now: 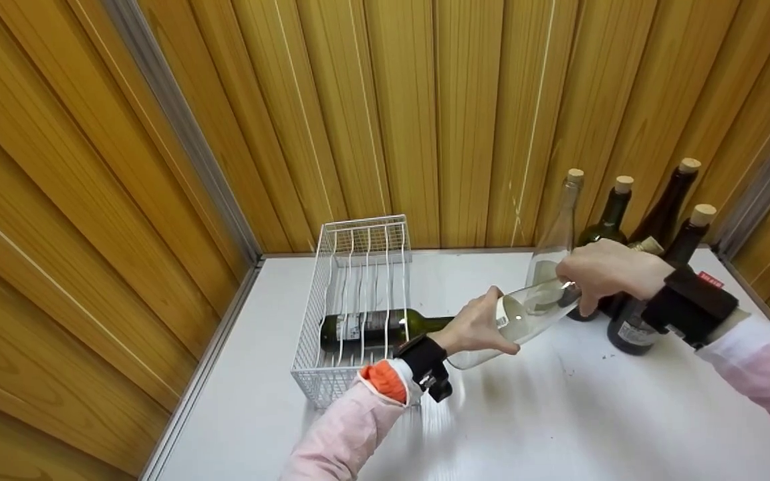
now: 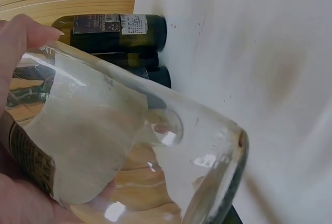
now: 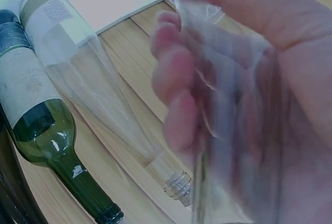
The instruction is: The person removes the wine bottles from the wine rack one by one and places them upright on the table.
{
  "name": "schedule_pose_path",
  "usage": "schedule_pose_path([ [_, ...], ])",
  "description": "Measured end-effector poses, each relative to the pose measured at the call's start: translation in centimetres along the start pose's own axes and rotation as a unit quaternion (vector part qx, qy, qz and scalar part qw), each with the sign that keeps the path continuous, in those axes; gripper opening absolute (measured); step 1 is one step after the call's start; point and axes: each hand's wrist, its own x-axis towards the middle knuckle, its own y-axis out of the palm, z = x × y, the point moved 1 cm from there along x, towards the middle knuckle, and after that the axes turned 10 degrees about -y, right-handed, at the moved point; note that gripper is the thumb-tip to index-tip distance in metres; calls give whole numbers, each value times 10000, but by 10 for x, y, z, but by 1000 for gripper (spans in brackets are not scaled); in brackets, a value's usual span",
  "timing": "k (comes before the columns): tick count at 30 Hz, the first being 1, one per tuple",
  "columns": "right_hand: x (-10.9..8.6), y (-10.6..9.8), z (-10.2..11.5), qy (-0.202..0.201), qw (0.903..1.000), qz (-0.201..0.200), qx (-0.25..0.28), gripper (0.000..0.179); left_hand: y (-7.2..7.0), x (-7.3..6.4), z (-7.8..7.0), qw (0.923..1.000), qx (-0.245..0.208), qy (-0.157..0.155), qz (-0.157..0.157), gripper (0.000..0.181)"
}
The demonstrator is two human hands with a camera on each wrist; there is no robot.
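Note:
Both hands hold a clear glass bottle slanted over the white table, its base toward the lower left. My left hand grips the lower body, thumb and fingers on opposite sides. Labels show on the glass in the left wrist view. Around the narrower end my right hand curls its fingers; a tilted cork shows past it, in line with the bottle. Left of my left hand, a green wine bottle lies in a white wire rack, neck pointing right.
Beside and behind my right hand stand a corked clear bottle, a corked green bottle and dark corked bottles. A wood-patterned wall closes off the back of the white table.

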Motion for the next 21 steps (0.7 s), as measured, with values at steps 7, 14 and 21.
schedule_pose_path([
  [7, 4, -14, 7, -59, 9969, -203, 756, 58, 3, -2, 0, 9994, -338, -108, -31, 72],
  [14, 0, -29, 15, -892, 9720, -1968, 922, 50, 2, -5, 1, 9972, -541, -255, -445, 71],
  [21, -10, -32, 9, -1946, 8646, -4589, 630, 43, 7, -8, -1, 9913, -900, -223, -930, 69],
])
